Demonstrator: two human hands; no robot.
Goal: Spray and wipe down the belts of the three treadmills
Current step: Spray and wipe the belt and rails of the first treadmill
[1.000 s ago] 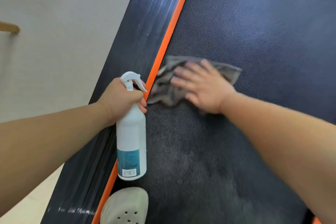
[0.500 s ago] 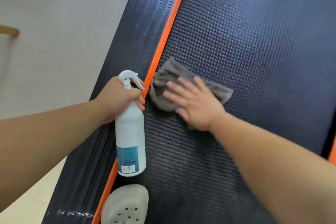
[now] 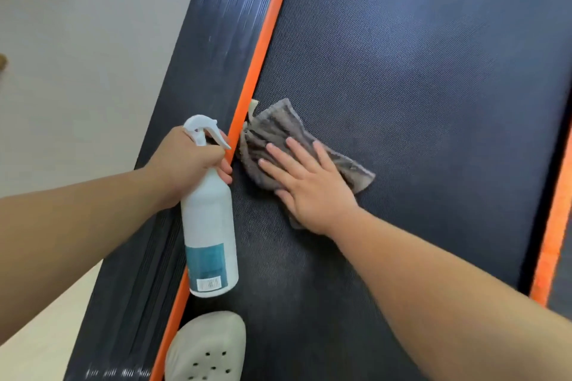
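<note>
A dark textured treadmill belt (image 3: 418,86) fills most of the view. My right hand (image 3: 309,185) lies flat with straight fingers on a crumpled grey cloth (image 3: 272,133), pressing it onto the belt beside the left orange stripe (image 3: 266,40). My left hand (image 3: 188,161) grips the neck of a white spray bottle (image 3: 210,226) with a teal label, held upright over the stripe, its nozzle pointing right. The belt below the cloth looks damp and mottled.
A ribbed black side rail (image 3: 216,49) runs left of the orange stripe, with pale floor (image 3: 77,71) beyond it. A second orange stripe (image 3: 554,241) edges the belt at right. My grey perforated shoe (image 3: 207,349) stands on the belt at the bottom.
My right hand has slid the cloth back toward me and leftward along the belt, and the cloth has turned. The view has shifted so the right orange stripe shows. The bottle hand stays put.
</note>
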